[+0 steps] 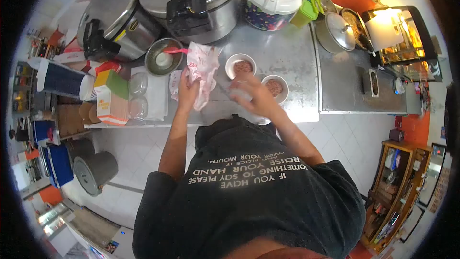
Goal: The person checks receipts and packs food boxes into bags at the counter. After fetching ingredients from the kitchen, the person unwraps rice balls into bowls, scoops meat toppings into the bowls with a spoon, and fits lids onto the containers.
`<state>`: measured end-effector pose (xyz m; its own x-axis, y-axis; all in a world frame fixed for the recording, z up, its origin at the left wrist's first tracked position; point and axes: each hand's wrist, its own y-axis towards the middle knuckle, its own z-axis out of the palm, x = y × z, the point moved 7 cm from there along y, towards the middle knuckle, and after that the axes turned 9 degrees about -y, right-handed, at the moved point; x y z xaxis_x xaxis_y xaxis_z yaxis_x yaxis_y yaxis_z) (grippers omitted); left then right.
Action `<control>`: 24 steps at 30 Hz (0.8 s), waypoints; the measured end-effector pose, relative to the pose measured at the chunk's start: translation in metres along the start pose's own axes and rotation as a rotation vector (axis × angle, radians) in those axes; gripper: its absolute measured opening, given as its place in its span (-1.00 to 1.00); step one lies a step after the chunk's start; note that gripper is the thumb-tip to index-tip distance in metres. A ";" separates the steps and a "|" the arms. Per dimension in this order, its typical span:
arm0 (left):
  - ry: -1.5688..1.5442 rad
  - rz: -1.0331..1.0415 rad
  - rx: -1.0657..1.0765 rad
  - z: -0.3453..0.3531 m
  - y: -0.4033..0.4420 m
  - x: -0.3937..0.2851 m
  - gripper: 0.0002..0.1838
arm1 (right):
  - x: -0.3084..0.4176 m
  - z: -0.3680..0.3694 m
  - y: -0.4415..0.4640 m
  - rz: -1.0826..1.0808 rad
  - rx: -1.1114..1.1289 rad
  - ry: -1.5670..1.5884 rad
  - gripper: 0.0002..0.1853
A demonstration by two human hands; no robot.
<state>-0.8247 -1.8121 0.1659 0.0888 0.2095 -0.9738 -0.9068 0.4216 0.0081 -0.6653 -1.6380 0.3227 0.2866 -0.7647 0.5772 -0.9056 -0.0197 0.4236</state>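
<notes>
My left hand (188, 92) is closed on a crumpled white paper wrapper with pink print (203, 67), held up above the metal counter (294, 62). Motion blurs my right hand (253, 95), which is just in front of two small white bowls; its fingers are smeared. One bowl (230, 69) and the other bowl (284, 97) each hold a reddish-brown grainy food. My right hand partly covers the near sides of both. Left of the wrapper is a steel bowl (149, 63) with a pink-handled utensil (176, 51) in it. More printed paper (174, 86) lies beside my left hand.
Two large steel pots with black handles, one left (108, 12) and one centre (215, 17), line the back beside a patterned container (270, 14). A green-and-orange carton (111, 97) and clear round lids (138, 108) sit left. A lidded pot (330, 38) stands right.
</notes>
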 end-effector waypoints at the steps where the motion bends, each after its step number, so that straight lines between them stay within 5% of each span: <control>1: 0.006 -0.002 -0.020 -0.023 -0.002 0.012 -0.40 | -0.017 -0.005 0.003 0.061 -0.005 -0.095 -0.80; 3: 0.590 0.087 0.016 -0.055 -0.001 0.027 -0.43 | -0.051 -0.015 0.014 0.218 -0.010 -0.073 -0.79; 6: 0.804 0.017 -0.065 -0.091 -0.003 0.060 -0.45 | -0.097 -0.029 0.033 0.292 -0.004 -0.044 -0.81; 9: 0.986 0.105 -0.148 -0.096 0.004 0.058 -0.38 | -0.119 -0.081 0.065 0.214 -0.262 -0.285 -0.85; 11: 1.162 0.084 -0.464 -0.092 -0.003 0.007 -0.35 | -0.146 -0.118 0.093 0.219 -0.413 -0.503 -0.80; 14: 1.150 0.068 -0.584 -0.090 0.000 -0.012 -0.39 | -0.189 -0.162 0.146 0.212 -0.555 -0.846 -0.64; 18: 1.090 0.254 -0.540 -0.062 0.002 -0.041 -0.48 | -0.278 -0.164 0.198 0.392 -0.320 -1.037 -0.54; 20: 0.837 0.401 -0.344 -0.042 0.004 -0.042 -0.60 | -0.337 -0.139 0.206 0.308 0.074 -0.800 -0.53; 23: 0.403 0.098 -0.149 -0.008 0.006 -0.003 -0.58 | -0.300 -0.140 0.207 0.027 -0.135 -0.844 -0.58; 24: 0.416 0.046 -0.035 0.010 0.006 0.013 -0.57 | -0.278 -0.151 0.198 0.209 -0.195 -0.677 -0.62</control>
<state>-0.8247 -1.7983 0.1553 -0.1197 -0.1499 -0.9814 -0.9198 0.3887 0.0528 -0.8771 -1.3321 0.3512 -0.1986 -0.9716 0.1285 -0.8301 0.2365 0.5051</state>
